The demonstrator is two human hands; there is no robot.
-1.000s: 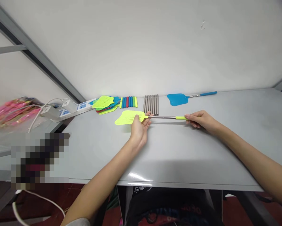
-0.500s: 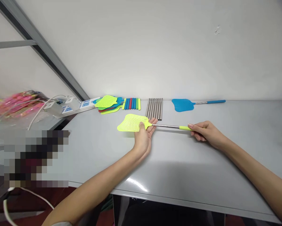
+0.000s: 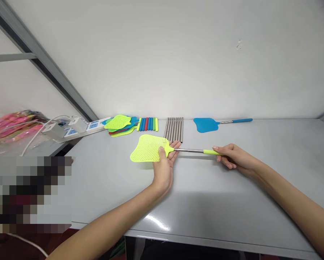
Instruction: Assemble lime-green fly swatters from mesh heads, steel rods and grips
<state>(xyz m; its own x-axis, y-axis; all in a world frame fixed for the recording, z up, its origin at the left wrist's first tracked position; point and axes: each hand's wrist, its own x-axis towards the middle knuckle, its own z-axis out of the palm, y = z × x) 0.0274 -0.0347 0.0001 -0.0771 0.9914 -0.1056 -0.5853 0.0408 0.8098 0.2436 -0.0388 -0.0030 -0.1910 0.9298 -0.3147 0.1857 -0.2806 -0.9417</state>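
Observation:
A yellow-green fly swatter [image 3: 148, 148] is held level above the grey table [image 3: 102, 187]. Its mesh head points left, and a metal rod joins it to a yellow-green handle. My left hand [image 3: 163, 166] grips the head near its neck, thumb on top and fingers beneath. The handle is pinched between thumb and fingers of my right hand [image 3: 232, 157]. Behind my left hand lies a row of metal rods [image 3: 174, 129]. A blue swatter [image 3: 206, 125] with rod and blue handle rests farther right.
At the back left are stacked swatter heads [image 3: 119, 122], coloured handles [image 3: 147, 124] in a row and a white power strip [image 3: 94, 125] with plugs and cables. Pink items in plastic [image 3: 18, 124] lie at far left. A wall stands behind the table.
The view has shifted slightly, and the swatter head is turned more toward the camera. Both hands keep their hold on the yellow-green swatter.

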